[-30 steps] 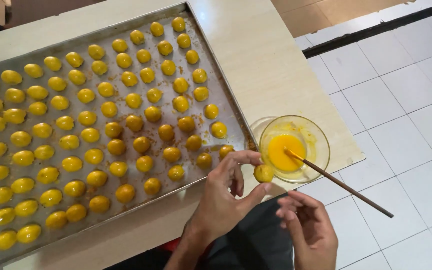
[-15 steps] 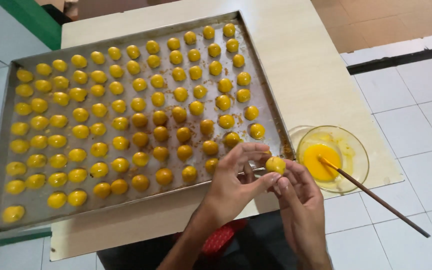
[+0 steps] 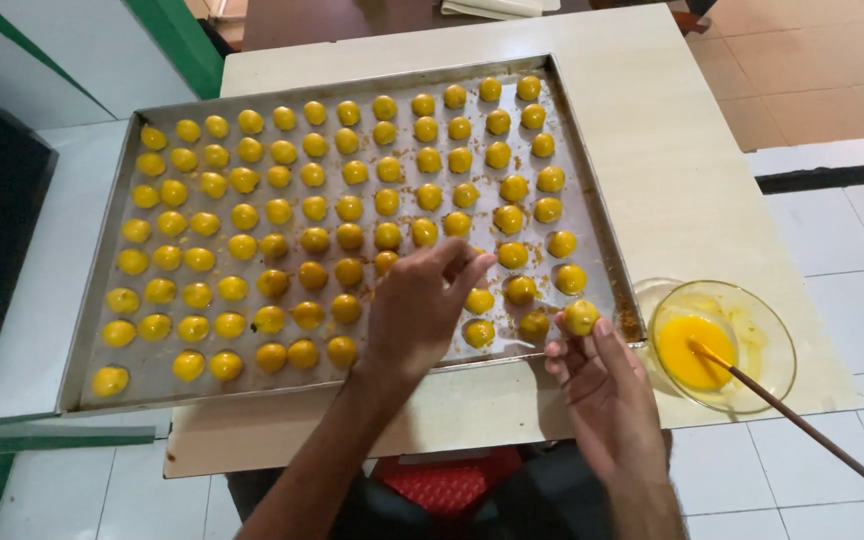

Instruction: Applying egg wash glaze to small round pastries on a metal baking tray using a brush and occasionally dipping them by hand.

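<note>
On the pale wooden bench point(image 3: 672, 170), your right hand point(image 3: 607, 385) fingers pinched a round yellow glazed pastry ball point(image 3: 581, 317) at the metal baking tray point(image 3: 592, 215) corner, your left hand point(image 3: 422, 305) fingers loosely curled over the rows, touching another ball, glass bowl of egg wash point(image 3: 722, 345) beside.

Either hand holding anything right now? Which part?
The right hand pinches one round yellow pastry ball by its sides at the fingertips, over the tray's corner. The left hand reaches among the balls on the tray; any hold there cannot be told.

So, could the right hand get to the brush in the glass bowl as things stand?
Probably yes: the right hand sits just beside the glass bowl, nothing between them, though its fingertips hold a yellow ball. The brush handle juts out freely.
</note>
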